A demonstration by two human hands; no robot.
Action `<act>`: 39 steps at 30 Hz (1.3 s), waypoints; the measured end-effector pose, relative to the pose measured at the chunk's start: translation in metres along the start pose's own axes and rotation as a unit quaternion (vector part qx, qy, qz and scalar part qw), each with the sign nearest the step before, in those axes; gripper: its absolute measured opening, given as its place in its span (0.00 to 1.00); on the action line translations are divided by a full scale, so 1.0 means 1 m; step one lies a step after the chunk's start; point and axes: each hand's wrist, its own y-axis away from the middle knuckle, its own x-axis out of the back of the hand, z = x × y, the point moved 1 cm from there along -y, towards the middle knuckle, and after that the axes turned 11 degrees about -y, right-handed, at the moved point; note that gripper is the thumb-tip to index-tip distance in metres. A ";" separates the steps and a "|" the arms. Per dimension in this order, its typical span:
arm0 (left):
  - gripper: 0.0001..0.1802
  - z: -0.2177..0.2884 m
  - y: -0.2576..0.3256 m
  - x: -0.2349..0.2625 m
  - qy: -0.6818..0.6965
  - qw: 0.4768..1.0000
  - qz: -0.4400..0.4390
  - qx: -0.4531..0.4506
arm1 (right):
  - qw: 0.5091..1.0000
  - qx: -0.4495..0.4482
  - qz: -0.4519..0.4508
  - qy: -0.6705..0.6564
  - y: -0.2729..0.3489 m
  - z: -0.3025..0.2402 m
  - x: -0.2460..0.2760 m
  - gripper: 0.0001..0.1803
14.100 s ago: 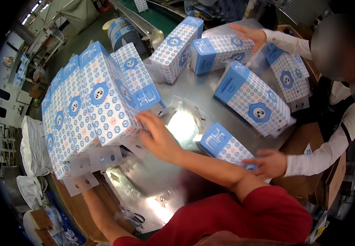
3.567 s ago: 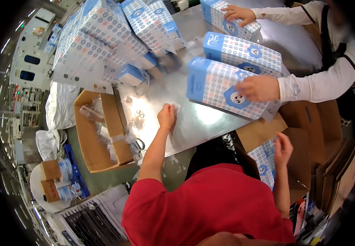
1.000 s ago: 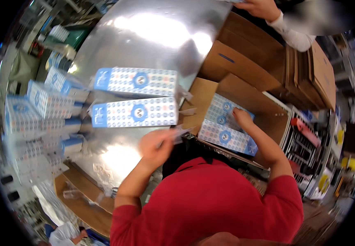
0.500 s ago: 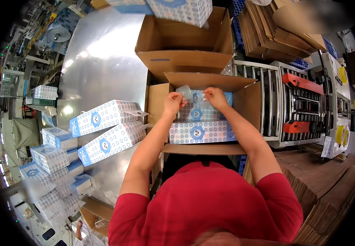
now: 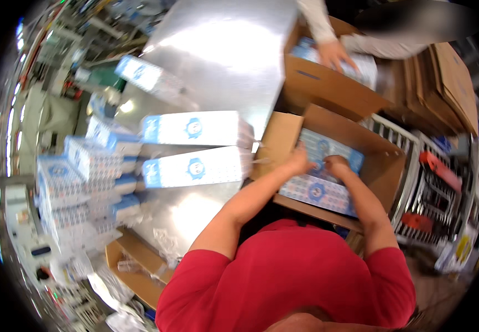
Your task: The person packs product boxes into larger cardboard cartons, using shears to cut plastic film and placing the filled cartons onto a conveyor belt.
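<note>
Both hands reach into an open cardboard carton (image 5: 375,138) in front of me. Inside lie blue-and-white patterned packs: a near pack (image 5: 316,192) along the front wall, and a bluer pack surface (image 5: 336,148) behind it. My left hand (image 5: 300,161) is at the carton's left inner side over the packs, thumb apart from the fingers; I see nothing held in it. Just to its right, my right hand (image 5: 336,166) points down onto the packs. Its fingers are bent and blurred, so its grip is unclear.
Two long patterned packs (image 5: 195,128) lie on the metal table (image 5: 217,55) to the left, with stacked packs (image 5: 84,182) beyond. Another person's hand (image 5: 336,55) reaches into a second carton (image 5: 328,83) behind mine. A roller conveyor (image 5: 411,166) stands right; a smaller box (image 5: 140,282) sits lower left.
The view has swung left, so the carton appears further right and tilted. My hands have moved lower over the packs. The other person's pack has come down into the far carton.
</note>
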 end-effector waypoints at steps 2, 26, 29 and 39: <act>0.35 -0.002 0.029 0.034 0.063 0.971 0.127 -0.191 | 0.972 0.020 0.159 -0.174 -0.012 -0.019 0.027 0.09; 0.38 -0.190 0.230 0.213 -0.247 0.931 0.196 0.184 | 0.834 0.531 -0.042 0.147 0.022 -0.369 0.031 0.39; 0.44 -0.195 0.224 0.229 -0.186 0.954 0.159 0.176 | 0.820 0.547 0.017 0.171 0.005 -0.365 0.033 0.42; 0.37 -0.168 0.308 0.365 -0.145 0.902 0.329 0.240 | 0.787 0.576 -0.021 0.220 0.015 -0.354 0.038 0.46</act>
